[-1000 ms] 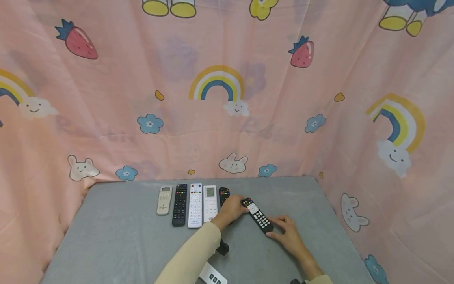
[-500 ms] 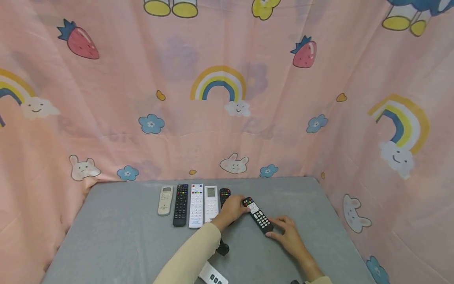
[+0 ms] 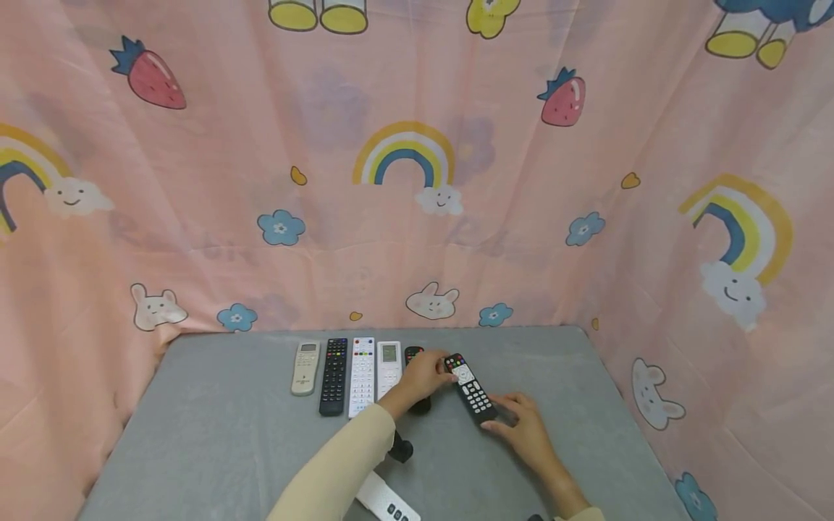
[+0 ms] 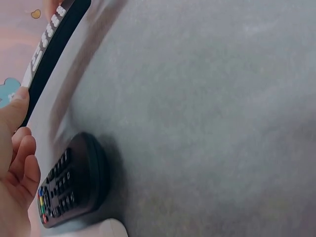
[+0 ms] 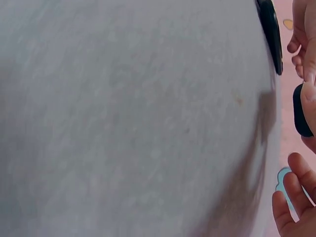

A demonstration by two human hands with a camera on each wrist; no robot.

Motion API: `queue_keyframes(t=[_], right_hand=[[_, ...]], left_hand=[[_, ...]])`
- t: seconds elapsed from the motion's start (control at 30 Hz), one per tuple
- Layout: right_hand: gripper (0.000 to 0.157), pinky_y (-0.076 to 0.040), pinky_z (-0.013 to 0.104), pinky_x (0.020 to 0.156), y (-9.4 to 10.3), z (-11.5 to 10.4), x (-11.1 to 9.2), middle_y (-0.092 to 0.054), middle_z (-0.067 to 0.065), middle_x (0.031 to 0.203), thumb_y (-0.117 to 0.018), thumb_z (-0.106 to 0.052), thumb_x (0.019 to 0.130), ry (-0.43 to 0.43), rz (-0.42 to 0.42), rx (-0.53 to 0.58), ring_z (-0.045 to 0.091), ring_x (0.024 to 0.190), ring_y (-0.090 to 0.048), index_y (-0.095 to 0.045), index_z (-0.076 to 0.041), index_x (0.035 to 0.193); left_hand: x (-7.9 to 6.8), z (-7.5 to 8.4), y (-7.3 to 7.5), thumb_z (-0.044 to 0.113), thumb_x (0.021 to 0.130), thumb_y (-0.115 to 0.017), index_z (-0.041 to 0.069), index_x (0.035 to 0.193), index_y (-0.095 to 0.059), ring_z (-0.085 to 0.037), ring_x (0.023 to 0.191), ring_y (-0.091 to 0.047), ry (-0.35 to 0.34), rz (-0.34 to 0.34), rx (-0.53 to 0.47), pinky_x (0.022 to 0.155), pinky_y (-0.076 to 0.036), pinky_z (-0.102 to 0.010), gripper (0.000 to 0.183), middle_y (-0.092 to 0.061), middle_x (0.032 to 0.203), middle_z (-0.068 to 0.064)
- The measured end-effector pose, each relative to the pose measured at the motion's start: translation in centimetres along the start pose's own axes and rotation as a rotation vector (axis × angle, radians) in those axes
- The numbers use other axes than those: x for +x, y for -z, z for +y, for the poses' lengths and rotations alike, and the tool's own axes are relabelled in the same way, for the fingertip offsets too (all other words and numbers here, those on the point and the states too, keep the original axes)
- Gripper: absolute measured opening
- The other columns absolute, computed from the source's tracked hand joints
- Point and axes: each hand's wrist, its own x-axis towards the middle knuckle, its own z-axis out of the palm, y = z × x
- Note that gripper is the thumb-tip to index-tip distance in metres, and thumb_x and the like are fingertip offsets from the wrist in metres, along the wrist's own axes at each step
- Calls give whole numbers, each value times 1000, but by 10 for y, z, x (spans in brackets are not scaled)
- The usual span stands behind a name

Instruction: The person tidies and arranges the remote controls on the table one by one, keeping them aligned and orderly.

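Note:
A black remote control (image 3: 470,391) with white keys and a few coloured ones is held at a slant, keys up, between both hands. My left hand (image 3: 420,376) pinches its far end, thumb on the edge in the left wrist view. At the near end, the thumb and fingers of my right hand (image 3: 529,428) grip it; the right wrist view shows that thumb over the dark end. A shadow falls on the cloth below it. Partly hidden behind the left hand lies another black remote (image 4: 74,182) with rounded ends.
Left of that remote, a row holds a white remote with a screen (image 3: 389,365), a white remote (image 3: 361,376), a long black remote (image 3: 334,376) and a beige remote (image 3: 305,369). Another white remote (image 3: 389,499) lies near the front, partly under the left sleeve (image 3: 335,463). A patterned pink curtain (image 3: 508,253) surrounds the grey table (image 3: 215,434).
Both hands have shifted slightly left with the held remote, whose far end is a little higher in view. The near end of the rounded black remote now shows beneath the left wrist.

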Motion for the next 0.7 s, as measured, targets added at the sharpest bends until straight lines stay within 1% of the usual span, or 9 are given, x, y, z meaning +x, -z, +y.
queue_keyframes(t=[0.13,0.3,0.4,0.57,0.7], right_hand=[[53,-42,32,89,-5,-5,3,-68,-1,101,-93,-25,58,41,24,15,17,98,-57,-77,-14,107],[53,-44,33,89,-10,-15,6,-69,-1,100,-93,-24,58,67,30,25,18,97,-59,-76,-13,106],[54,-44,37,90,-14,-21,8,-69,1,101,-93,-25,58,58,12,17,19,99,-59,-76,-11,107],[57,-47,44,93,-21,-31,11,-68,3,104,-91,-31,62,13,-51,-38,22,103,-58,-74,-9,112],[60,-48,46,95,-25,-39,14,-67,3,107,-89,-36,65,-16,-94,-71,23,106,-59,-72,-9,115]], left_hand=[[0,-4,8,29,83,-80,4,130,-63,-4,64,-46,-20,-8,-6,57,-38,-18,56,-62,77,1],[1,-13,14,32,83,-79,7,131,-62,-5,70,-48,-20,-26,-4,60,-40,-19,57,-63,84,2],[2,-18,19,31,84,-79,6,132,-62,-7,73,-50,-33,-39,-25,63,-42,-20,57,-64,87,0],[3,-22,26,30,86,-77,7,135,-59,-10,79,-51,-48,-80,-38,70,-44,-23,57,-64,93,-4],[4,-23,30,36,86,-75,10,138,-57,-13,85,-50,-55,-99,21,76,-43,-28,61,-63,97,-5]])
